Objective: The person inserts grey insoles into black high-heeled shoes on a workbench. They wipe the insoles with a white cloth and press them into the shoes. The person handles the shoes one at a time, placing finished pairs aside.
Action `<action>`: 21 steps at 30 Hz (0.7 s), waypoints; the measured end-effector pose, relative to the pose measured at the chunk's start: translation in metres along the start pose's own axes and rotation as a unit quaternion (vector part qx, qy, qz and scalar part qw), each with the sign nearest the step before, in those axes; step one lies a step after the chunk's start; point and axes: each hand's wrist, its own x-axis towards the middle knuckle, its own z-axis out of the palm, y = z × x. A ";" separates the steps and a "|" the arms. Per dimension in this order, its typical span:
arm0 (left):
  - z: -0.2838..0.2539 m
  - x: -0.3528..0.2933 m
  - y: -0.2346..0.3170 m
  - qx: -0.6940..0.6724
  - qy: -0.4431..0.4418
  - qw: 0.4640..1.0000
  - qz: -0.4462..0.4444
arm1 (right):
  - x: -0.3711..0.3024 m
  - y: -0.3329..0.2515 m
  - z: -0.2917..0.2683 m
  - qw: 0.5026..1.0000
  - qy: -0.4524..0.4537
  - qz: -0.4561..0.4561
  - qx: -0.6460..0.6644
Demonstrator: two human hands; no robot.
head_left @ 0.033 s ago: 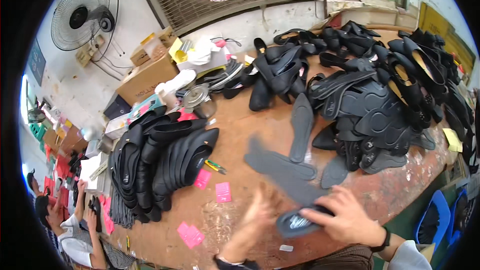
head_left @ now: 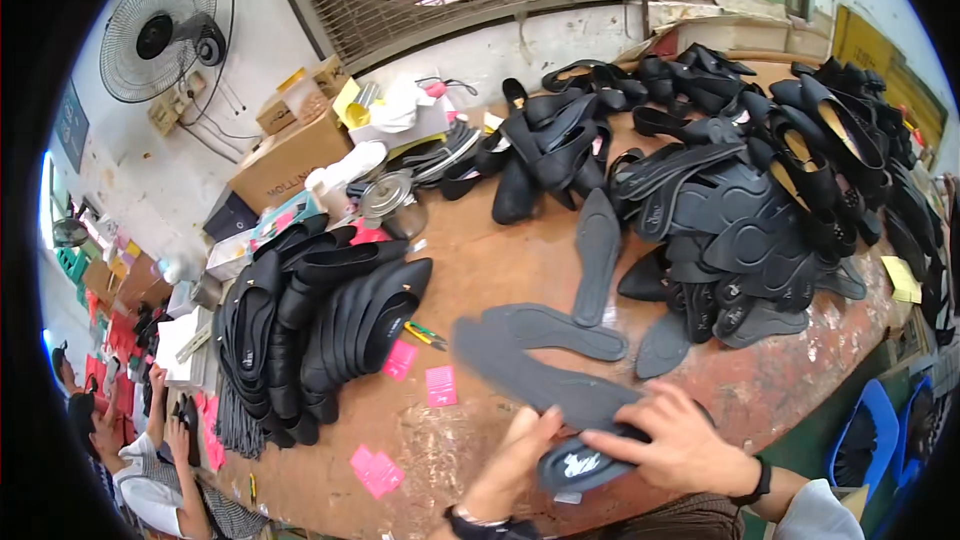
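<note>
My right hand point(head_left: 690, 440): closed on rounded, white-marked black shoe point(head_left: 575, 470) | left hand point(head_left: 510, 458): I can't tell its hold | long grey insole point(head_left: 545, 380) alongside

Grey insole point(head_left: 550, 377) blurred at its tip, dark rounded piece point(head_left: 580, 472) partly hidden by hands point(head_left: 685, 445)

A flat, dark gray insole point(head_left: 545, 380), blurred at its far end, slants from far left to near right at the near side of the scene. Just on its near side, a black shoe point(head_left: 583, 465) points its rounded, white-printed heel end near and left, the rest partly hidden from view.
</note>
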 end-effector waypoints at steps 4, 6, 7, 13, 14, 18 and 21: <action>0.080 0.013 -0.038 -0.178 0.014 0.974 -0.136 | -0.026 0.002 0.013 0.995 0.070 0.068 -0.025; 0.071 0.012 -0.056 -0.126 -0.040 0.990 -0.049 | -0.039 0.008 0.009 0.972 0.137 0.171 0.079; 0.072 0.014 -0.062 -0.188 -0.008 0.980 -0.061 | -0.048 0.008 0.007 0.939 0.184 0.249 0.151; 0.032 0.059 -0.045 -0.129 0.056 0.990 -0.011 | -0.069 0.065 -0.057 0.548 0.664 0.377 0.341; 0.014 0.076 -0.044 -0.071 0.080 0.994 -0.016 | -0.090 0.085 -0.066 0.548 0.687 0.378 0.291; 0.014 0.143 -0.021 0.466 0.314 0.759 0.330 | -0.143 0.117 -0.063 0.488 0.670 0.406 0.386; 0.077 0.216 0.031 0.559 0.117 0.738 0.361 | -0.162 0.122 -0.044 0.484 0.604 0.473 0.422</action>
